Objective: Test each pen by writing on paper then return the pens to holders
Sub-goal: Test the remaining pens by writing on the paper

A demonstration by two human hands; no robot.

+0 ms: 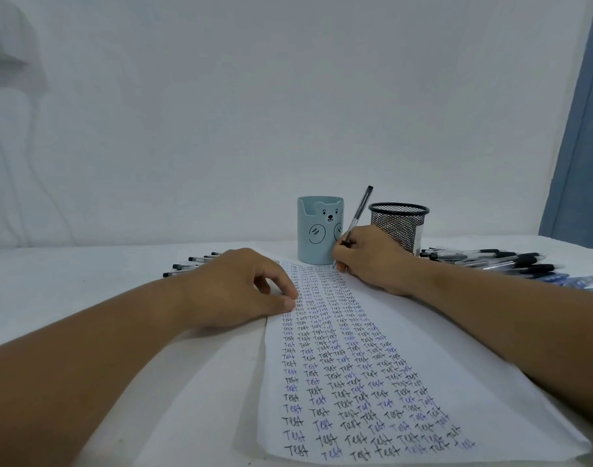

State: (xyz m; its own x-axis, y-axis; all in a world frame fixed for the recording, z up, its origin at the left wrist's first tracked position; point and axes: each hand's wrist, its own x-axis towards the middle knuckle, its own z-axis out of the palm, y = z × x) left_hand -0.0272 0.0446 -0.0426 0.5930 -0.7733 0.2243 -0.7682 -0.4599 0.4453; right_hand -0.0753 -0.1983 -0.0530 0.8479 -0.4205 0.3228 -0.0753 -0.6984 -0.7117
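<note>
paper (372, 348) lies on worktop (103, 264) | bear cup (319, 230) behind paper | mesh cup (399, 227) right of bear cup | pens (190, 264) left of paper | more pens (510, 264) right of mesh cup

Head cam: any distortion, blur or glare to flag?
Head view: wide-angle stretch enlarges both forearms and fans the paper; light soft and even, no glare; pens at right slightly smeared; right hand and its pen sharp enough; faint shadows on the wall at left.
</note>
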